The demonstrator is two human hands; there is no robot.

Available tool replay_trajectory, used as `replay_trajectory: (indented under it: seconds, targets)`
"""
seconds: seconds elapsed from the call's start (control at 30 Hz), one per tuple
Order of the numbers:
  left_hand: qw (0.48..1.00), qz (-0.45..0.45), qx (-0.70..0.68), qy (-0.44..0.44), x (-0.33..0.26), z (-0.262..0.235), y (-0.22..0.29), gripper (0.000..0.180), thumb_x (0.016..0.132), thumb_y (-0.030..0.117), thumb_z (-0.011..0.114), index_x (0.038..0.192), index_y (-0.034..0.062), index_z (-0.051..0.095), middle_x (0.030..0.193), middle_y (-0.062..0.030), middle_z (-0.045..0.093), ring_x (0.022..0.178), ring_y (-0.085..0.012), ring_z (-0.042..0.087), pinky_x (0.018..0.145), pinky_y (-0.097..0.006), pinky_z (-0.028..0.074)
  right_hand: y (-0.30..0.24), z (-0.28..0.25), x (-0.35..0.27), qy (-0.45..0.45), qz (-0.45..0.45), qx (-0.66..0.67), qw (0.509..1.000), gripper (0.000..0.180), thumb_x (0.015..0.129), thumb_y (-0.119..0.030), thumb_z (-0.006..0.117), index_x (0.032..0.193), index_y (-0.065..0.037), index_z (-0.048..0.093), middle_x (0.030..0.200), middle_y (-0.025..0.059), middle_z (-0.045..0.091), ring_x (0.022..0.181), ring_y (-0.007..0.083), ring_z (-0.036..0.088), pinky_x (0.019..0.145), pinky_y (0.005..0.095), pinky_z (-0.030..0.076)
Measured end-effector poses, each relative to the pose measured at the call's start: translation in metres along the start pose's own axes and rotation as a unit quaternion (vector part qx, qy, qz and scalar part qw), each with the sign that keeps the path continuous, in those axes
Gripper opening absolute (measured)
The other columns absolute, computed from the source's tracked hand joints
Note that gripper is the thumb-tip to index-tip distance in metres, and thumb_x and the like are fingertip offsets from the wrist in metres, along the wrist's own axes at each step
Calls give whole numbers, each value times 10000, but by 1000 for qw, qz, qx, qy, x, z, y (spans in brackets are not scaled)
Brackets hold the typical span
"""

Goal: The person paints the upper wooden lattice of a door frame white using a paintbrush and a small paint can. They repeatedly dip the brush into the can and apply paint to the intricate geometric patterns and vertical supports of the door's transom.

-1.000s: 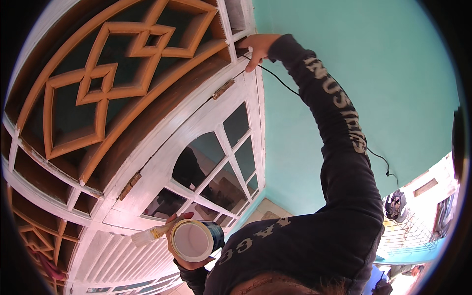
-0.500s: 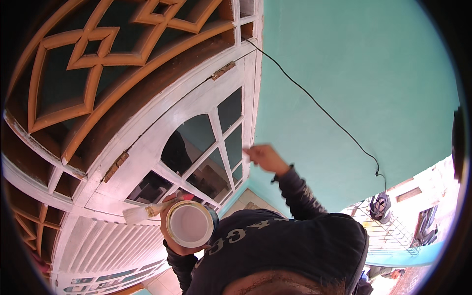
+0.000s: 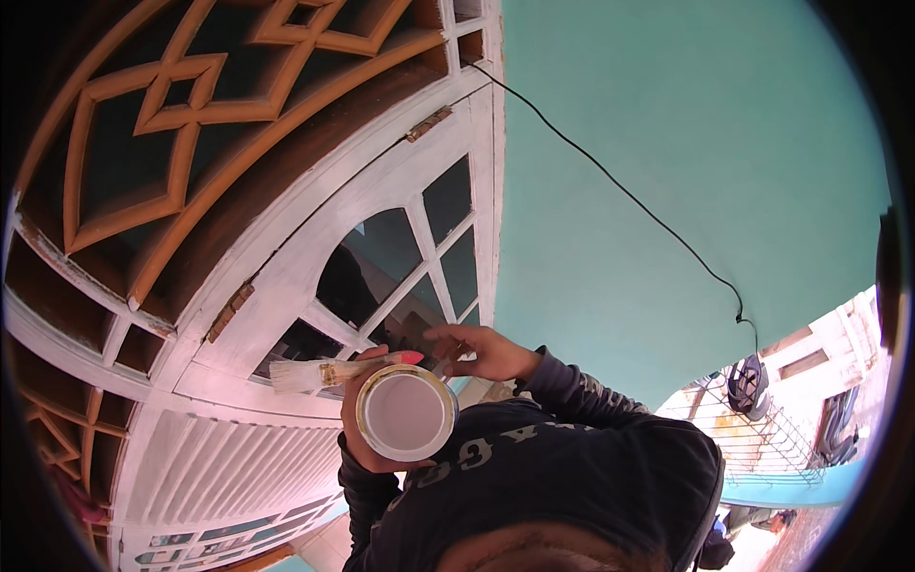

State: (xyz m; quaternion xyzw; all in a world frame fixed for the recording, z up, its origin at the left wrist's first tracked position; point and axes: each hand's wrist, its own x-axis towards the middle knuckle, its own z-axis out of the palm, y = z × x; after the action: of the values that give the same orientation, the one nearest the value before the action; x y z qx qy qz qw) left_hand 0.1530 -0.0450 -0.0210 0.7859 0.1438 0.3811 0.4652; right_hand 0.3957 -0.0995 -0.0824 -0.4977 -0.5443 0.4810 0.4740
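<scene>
My left hand [image 3: 356,424] is wrapped round the side of an open paint can [image 3: 367,443] that holds pale, whitish paint [image 3: 408,415]. A flat paintbrush [image 3: 329,373] lies across the can's rim side, pinned by the same hand's fingers. Its light bristles point left and the red tip of its handle points right. Close to that red tip is my right hand [image 3: 491,353], fingers apart and bent, with nothing seen in it. Behind both hands stands a white-painted door [image 3: 286,257] with dark glass panes.
A turquoise wall [image 3: 667,143] rises at the right, with a black cable [image 3: 624,195] hanging across it. Brown wooden lattice [image 3: 181,114] fills the upper left. A wire rack [image 3: 762,439] with a dark cap [image 3: 748,389] is at the right. Hinges [image 3: 231,313] sit on the door frame.
My right hand has come down and left from beside the door's edge to near the brush handle, its fingers opening. The can and brush have shifted slightly right in view; the brush lies more level.
</scene>
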Motion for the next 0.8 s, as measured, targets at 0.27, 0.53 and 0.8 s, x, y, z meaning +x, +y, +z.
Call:
replay_trajectory:
  seconds: [0.27,0.53,0.8]
  targets:
    - [1000,8,-2,-23,-25,-11,-11,1197,384,466,1018,1380,11,533,1395,-179,592,1427,-389,410,1190,-542,298,-9,29,7,-129,-19,164,978,349,1059,-264,619,1301,-15,652,1183,34,693,1063,115,624,933,302,523]
    - [999,-24,13,-33,-46,-28,-11,1309,389,423,1039,1462,-28,439,1396,-185,580,1434,-363,417,1203,-507,280,-11,58,37,-129,-49,179,974,287,1066,-248,609,1245,-45,704,1035,11,720,944,67,631,853,265,540]
    - [998,-26,5,50,-62,-16,-2,1291,428,234,1044,1489,-60,368,1362,-185,626,1266,-305,614,1139,-435,424,-60,13,30,34,-151,205,966,257,1076,-161,549,1243,17,628,1036,127,733,810,147,695,683,300,578]
